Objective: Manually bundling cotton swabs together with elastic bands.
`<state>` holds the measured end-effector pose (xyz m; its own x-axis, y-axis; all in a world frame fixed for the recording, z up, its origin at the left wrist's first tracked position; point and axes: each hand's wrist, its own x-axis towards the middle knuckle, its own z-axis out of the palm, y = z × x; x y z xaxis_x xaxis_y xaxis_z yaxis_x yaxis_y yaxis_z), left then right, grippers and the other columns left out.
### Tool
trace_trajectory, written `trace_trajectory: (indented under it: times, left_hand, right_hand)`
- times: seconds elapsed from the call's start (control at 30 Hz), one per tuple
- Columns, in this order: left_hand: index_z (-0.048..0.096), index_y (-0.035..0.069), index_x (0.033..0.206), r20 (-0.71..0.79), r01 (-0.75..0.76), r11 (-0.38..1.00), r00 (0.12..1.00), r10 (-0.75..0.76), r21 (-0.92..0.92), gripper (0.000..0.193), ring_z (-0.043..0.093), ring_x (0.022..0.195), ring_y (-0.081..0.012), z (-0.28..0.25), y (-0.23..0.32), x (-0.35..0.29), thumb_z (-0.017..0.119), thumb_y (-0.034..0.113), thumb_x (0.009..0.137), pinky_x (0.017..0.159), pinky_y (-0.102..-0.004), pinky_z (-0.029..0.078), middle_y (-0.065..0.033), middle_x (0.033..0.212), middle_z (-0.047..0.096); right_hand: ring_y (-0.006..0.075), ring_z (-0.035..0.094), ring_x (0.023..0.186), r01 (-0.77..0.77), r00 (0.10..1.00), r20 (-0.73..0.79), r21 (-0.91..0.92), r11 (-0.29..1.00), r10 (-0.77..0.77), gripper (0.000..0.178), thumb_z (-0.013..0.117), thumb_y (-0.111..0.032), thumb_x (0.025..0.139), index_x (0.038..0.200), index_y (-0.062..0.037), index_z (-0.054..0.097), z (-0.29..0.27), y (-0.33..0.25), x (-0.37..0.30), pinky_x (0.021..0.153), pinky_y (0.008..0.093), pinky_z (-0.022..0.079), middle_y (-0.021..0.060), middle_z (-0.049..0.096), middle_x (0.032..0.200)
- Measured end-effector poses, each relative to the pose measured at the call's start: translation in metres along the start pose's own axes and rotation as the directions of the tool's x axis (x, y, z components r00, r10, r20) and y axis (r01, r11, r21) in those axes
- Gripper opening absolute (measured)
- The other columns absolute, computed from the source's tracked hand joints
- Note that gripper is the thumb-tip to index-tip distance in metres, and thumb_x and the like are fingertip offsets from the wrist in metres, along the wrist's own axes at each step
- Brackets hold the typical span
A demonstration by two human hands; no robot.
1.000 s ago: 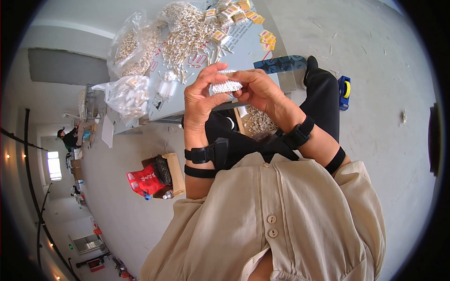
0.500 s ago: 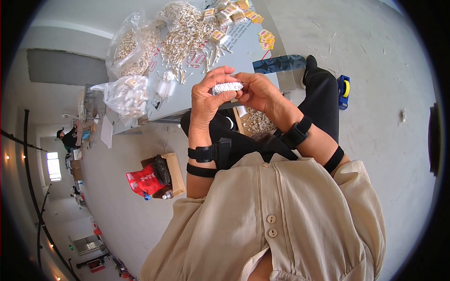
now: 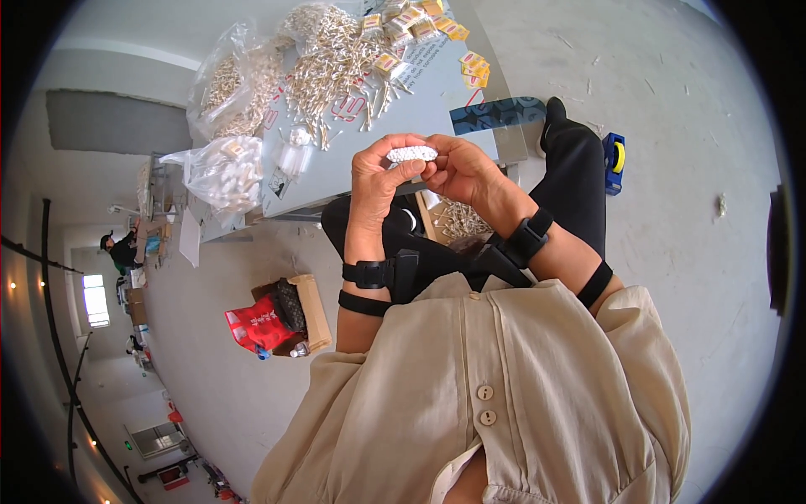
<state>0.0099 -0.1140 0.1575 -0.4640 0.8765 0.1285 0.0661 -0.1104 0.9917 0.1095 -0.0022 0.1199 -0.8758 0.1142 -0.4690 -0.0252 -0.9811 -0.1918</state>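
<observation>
Head view: over the last second the two hands have drawn closer together, and the left fingers, spread up at first, now curl over the far edge of the oval bundle of cotton swabs (image 3: pixel 411 154). Its white tips, slanted earlier, now face the wearer as a flatter, more compact oval. In my judgement it is under firmer control, its ends fairly even. The bundle sits just off the near edge of the worktop (image 3: pixel 311 185). The left hand (image 3: pixel 374 172) grips it from 9 o'clock, thumb along its lower side; the right hand (image 3: pixel 466 168) pinches its 3 o'clock end. Fingers hide much of its sides, so I cannot tell if it has a wrapper.

Around the bundle: a loose swab pile (image 3: pixel 332 80) at 10 to 11 o'clock, a bulging clear swab bag (image 3: pixel 227 84) at 10, a second clear bag (image 3: pixel 222 176) at 9, small yellow-labelled packs (image 3: pixel 411 17) at 12, yellow cards (image 3: pixel 475 69) at 1, a dark blue patterned strip (image 3: pixel 495 116) at 2, a blue tape dispenser (image 3: pixel 615 164) on the floor at 3, and a box of swabs (image 3: pixel 463 220) below at 5. The pile crowds the far part of the worktop.
</observation>
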Motion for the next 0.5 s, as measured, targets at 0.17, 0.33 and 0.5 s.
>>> trace_trajectory:
  times: [0.17, 0.33, 0.5]
  left_hand:
    - [0.068, -0.001, 0.096, -0.001, 0.045, 0.999, 0.999, -0.045, -0.024, 0.023, 0.068, 0.077, -0.0155, 0.0004, -0.0018, 0.0004, 0.075, 0.002, 0.074, 0.074, -0.0261, 0.056, -0.0103, 0.087, 0.07]
    - [0.069, 0.0, 0.096, -0.003, 0.044, 0.999, 0.999, -0.044, -0.02, 0.023, 0.068, 0.077, -0.0153, -0.0014, -0.0068, 0.001, 0.075, 0.004, 0.075, 0.074, -0.0266, 0.056, -0.0102, 0.087, 0.07]
    - [0.069, 0.0, 0.096, -0.011, 0.054, 0.998, 0.998, -0.055, -0.022, 0.023, 0.067, 0.077, -0.0154, -0.002, -0.0102, 0.0012, 0.076, 0.005, 0.075, 0.075, -0.0273, 0.056, -0.0096, 0.086, 0.07]
  right_hand:
    - [0.0094, 0.05, 0.056, 0.001, 1.0, -0.026, 0.0, 1.0, -0.001, 0.021, 0.052, -0.014, 0.092, 0.108, -0.0026, 0.061, -0.0024, 0.0001, 0.0023, 0.043, 0.0167, 0.035, 0.0055, 0.056, 0.073]
    - [0.0096, 0.05, 0.056, -0.006, 1.0, -0.03, 0.009, 1.0, 0.006, 0.02, 0.052, -0.013, 0.091, 0.106, -0.0017, 0.061, -0.0045, 0.0005, 0.0044, 0.043, 0.0166, 0.035, 0.0057, 0.056, 0.073]
    - [0.0096, 0.049, 0.053, -0.018, 0.999, -0.039, 0.023, 1.0, 0.018, 0.017, 0.053, -0.013, 0.09, 0.1, -0.0017, 0.06, -0.006, 0.0002, 0.006, 0.042, 0.0165, 0.034, 0.0057, 0.056, 0.072]
